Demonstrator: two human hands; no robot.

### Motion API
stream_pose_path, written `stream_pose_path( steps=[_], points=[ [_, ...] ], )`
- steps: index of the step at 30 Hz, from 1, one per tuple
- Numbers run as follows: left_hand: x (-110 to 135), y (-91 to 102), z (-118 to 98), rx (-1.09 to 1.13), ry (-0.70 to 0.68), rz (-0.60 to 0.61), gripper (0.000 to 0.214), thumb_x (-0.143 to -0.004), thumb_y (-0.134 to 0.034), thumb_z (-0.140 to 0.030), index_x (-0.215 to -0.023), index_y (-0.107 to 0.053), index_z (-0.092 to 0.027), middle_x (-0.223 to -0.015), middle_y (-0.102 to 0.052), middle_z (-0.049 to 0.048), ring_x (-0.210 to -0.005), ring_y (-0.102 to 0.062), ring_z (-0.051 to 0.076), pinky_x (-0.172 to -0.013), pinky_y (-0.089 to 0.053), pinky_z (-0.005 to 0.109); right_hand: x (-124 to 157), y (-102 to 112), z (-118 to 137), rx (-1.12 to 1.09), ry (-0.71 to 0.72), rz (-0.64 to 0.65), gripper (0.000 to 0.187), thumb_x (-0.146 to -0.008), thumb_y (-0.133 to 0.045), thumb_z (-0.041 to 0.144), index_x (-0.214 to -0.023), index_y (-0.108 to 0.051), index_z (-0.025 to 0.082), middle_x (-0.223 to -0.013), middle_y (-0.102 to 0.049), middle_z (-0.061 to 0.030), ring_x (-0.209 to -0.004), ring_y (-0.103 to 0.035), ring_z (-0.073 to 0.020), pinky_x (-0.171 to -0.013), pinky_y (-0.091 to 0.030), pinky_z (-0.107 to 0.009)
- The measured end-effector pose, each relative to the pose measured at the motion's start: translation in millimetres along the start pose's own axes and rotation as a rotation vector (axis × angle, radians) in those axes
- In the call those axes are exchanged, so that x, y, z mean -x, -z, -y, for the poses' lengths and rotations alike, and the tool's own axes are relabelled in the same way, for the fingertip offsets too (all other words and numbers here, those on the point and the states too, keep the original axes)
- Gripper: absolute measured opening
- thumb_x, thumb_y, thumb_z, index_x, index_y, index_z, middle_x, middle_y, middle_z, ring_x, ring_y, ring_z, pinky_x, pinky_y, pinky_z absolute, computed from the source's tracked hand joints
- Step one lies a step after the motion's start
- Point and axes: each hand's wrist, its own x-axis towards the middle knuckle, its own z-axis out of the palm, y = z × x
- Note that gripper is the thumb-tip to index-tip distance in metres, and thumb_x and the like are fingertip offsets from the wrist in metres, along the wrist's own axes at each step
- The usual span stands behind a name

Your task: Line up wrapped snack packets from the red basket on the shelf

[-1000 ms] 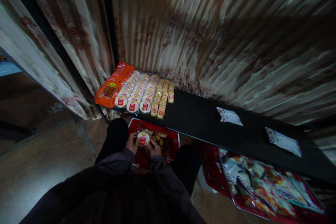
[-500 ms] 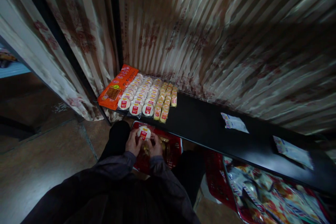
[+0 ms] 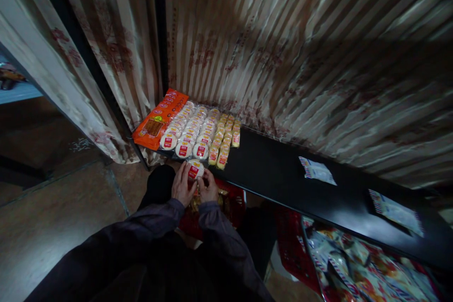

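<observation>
Between my two hands is a round, white, clear-wrapped snack cake [image 3: 196, 170] with a red label. My left hand [image 3: 182, 186] grips its left side, and my right hand [image 3: 208, 188] has its fingertips at the lower right edge. Just beyond, rows of matching round snack cakes [image 3: 184, 149] stand on the black shelf [image 3: 269, 165]. To their right are rows of small yellow wrapped cakes [image 3: 222, 156], and an orange packet [image 3: 150, 128] lies at their left. Below my hands, a red basket [image 3: 238, 198] holds gold-coloured packets, partly hidden by my arms.
Two white packets, a nearer one [image 3: 316, 171] and a farther one [image 3: 396, 211], lie along the shelf's right part. Under it, another red basket [image 3: 295, 245] is filled with several snack packets [image 3: 375, 264]. Patterned curtains [image 3: 226, 47] hang behind, with a black post [image 3: 161, 33] at left.
My hands have lifted the snack cake forward, from over the basket to the shelf's front edge, close to the front row. The packets on the shelf stay put.
</observation>
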Motion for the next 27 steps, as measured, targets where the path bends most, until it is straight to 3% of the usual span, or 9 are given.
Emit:
stream_pose_path(
  steps=[8, 15, 21, 27],
  points=[
    [-40, -3.8, -5, -0.140, -0.056, 0.023, 0.063, -0.085, -0.053, -0.031, -0.143, -0.033, -0.014, -0.149, -0.033, 0.0191, -0.133, -0.039, 0.031, -0.102, -0.037, 0.045, -37, 5, 31, 0.052, 0.026, -0.037, 0.040, -0.078, -0.058, 0.034, -0.114, -0.053, 0.019, -0.091, -0.072, -0.0046, -0.082, -0.068, -0.0185, -0.078, -0.052, -0.031],
    [-59, -12.9, -4, -0.217, -0.071, 0.071, 0.060, -0.085, -0.052, -0.031, -0.141, -0.039, -0.014, -0.149, -0.033, 0.0192, -0.135, -0.035, 0.033, -0.104, -0.033, 0.048, -58, 3, 33, 0.118, 0.030, -0.051, 0.034, -0.077, -0.058, 0.036, -0.107, -0.053, 0.019, -0.091, -0.072, -0.0062, -0.080, -0.068, -0.0193, -0.077, -0.053, -0.031],
    [-68, -17.9, 5, -0.188, -0.208, 0.110, 0.056, -0.084, -0.052, -0.025, -0.139, -0.043, -0.015, -0.151, -0.031, 0.0178, -0.142, -0.023, 0.030, -0.112, -0.025, 0.049, -63, 3, 40, 0.177, 0.048, -0.059, 0.029, -0.079, -0.055, 0.031, -0.105, -0.054, 0.018, -0.090, -0.072, -0.0069, -0.078, -0.069, -0.0192, -0.075, -0.054, -0.031],
    [-72, -26.6, 10, -0.192, -0.220, 0.135, 0.056, -0.084, -0.050, -0.020, -0.140, -0.042, -0.015, -0.153, -0.028, 0.0164, -0.144, -0.018, 0.030, -0.113, -0.025, 0.050, -64, 9, 30, 0.274, 0.195, -0.003, 0.019, -0.084, -0.050, 0.026, -0.098, -0.061, 0.019, -0.096, -0.070, -0.0081, -0.088, -0.066, -0.0188, -0.082, -0.053, -0.032]
  ],
)
